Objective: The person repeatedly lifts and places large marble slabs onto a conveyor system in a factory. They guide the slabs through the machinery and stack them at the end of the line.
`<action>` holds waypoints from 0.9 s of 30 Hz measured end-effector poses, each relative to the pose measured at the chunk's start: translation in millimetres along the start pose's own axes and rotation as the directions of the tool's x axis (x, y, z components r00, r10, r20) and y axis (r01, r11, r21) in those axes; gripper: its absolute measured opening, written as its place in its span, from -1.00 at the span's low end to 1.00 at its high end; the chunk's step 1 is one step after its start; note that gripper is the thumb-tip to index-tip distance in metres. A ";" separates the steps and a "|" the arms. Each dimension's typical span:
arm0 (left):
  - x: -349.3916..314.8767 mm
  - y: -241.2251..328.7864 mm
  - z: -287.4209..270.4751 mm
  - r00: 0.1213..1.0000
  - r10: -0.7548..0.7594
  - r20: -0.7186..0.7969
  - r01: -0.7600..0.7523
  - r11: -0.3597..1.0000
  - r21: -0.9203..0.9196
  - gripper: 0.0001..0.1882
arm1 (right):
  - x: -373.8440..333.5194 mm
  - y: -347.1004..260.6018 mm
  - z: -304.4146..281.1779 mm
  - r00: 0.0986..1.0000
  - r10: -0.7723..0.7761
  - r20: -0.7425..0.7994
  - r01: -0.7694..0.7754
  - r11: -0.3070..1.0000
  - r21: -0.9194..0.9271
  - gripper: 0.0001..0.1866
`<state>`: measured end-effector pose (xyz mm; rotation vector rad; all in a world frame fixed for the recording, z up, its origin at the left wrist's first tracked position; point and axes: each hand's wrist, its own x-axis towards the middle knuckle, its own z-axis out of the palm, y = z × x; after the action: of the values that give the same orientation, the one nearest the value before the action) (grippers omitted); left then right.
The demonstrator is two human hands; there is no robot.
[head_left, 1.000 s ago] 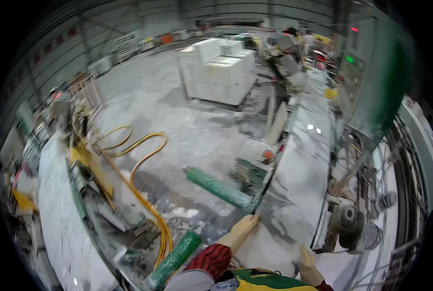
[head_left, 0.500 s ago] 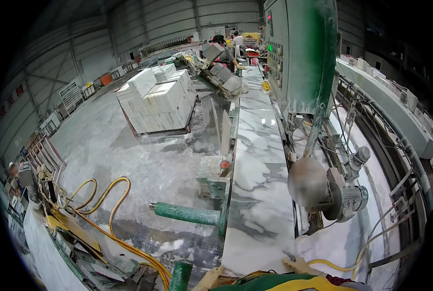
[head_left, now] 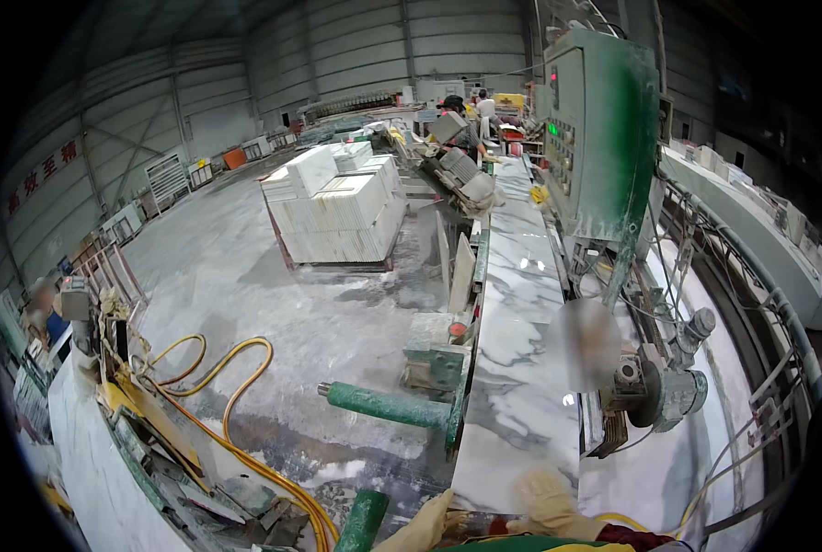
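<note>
Right hand (head_left: 544, 501) lies open over the marble slab's (head_left: 512, 437) near end, seemingly to steady it; left hand (head_left: 426, 524) half-curled by the corner, grip unclear

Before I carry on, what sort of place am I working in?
Probably a stone-processing workshop, judging by the grey-veined, marble-like slabs laid in a long row, the stack of pale panels beyond to the left, and the green control cabinet on the right.

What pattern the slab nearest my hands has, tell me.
White with irregular grey veining across the slab; the head view shows it best.
</note>
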<state>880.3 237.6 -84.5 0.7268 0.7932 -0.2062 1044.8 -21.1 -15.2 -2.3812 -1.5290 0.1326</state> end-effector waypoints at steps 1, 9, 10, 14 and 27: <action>-7.1 2.3 4.1 1.000 0.010 0.004 -0.010 1.000 -0.014 -0.42 | 6.0 -11.3 -4.0 0.991 -0.107 0.077 0.111 0.993 -0.049 0.04; -31.4 10.5 28.9 0.993 0.022 -0.117 -0.029 0.998 -0.060 -0.45 | 39.9 10.3 55.7 0.996 -0.042 0.073 0.065 0.934 -0.351 -0.26; -26.8 1.7 15.8 0.991 0.111 -0.080 -0.112 0.994 -0.010 -0.46 | 40.4 10.7 60.4 0.997 -0.066 0.041 0.077 0.927 -0.367 -0.27; -58.0 11.0 -46.2 0.804 0.592 -0.059 -0.379 0.587 0.715 -0.39 | 38.6 17.4 56.0 0.993 -0.091 0.080 0.114 0.925 -0.363 -0.26; -350.6 -214.4 -278.4 -0.622 0.570 -0.536 0.358 0.816 0.453 -0.53 | 42.5 26.0 62.2 0.995 -0.086 0.058 0.101 0.926 -0.364 -0.20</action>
<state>384.0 230.7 -78.4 1.6546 2.7469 1.0332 1070.7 20.0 -78.4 -2.5885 -1.8198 -0.1396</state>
